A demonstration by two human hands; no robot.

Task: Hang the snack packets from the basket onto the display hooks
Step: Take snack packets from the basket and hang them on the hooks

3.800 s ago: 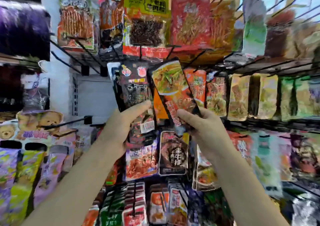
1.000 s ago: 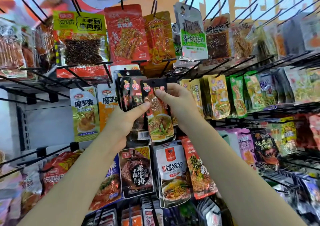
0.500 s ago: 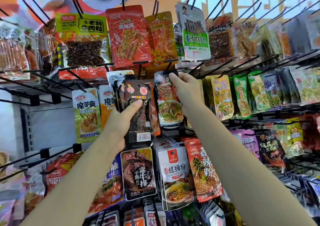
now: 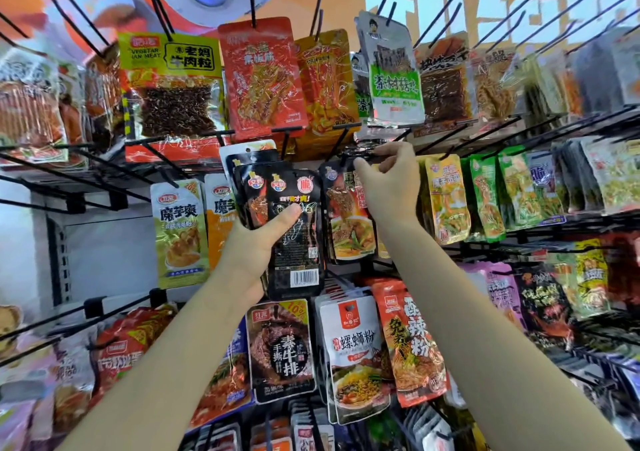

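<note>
My left hand (image 4: pixel 258 243) grips a fanned stack of black snack packets (image 4: pixel 294 239), thumb across the front one, held up before the rack. My right hand (image 4: pixel 389 180) pinches the top of one black packet with a noodle-dish picture (image 4: pixel 349 222) at the tip of a black display hook (image 4: pixel 349 151) in the middle row. The packet hangs straight down beneath my fingers. Whether its hole is over the hook is hidden by my fingers. The basket is out of view.
Black wire hooks (image 4: pixel 519 128) jut toward me on every row, many loaded with packets. A yellow-green packet (image 4: pixel 178 232) hangs left of my stack, yellow and green ones (image 4: pixel 446 201) to the right. Below hang dark (image 4: pixel 280 350) and white (image 4: pixel 356 357) packets. Upper hooks (image 4: pixel 519 11) are bare.
My right hand has lifted the noodle-picture packet away from the stack, up and right to the hook tip. My left hand with the stack stayed about where it was.
</note>
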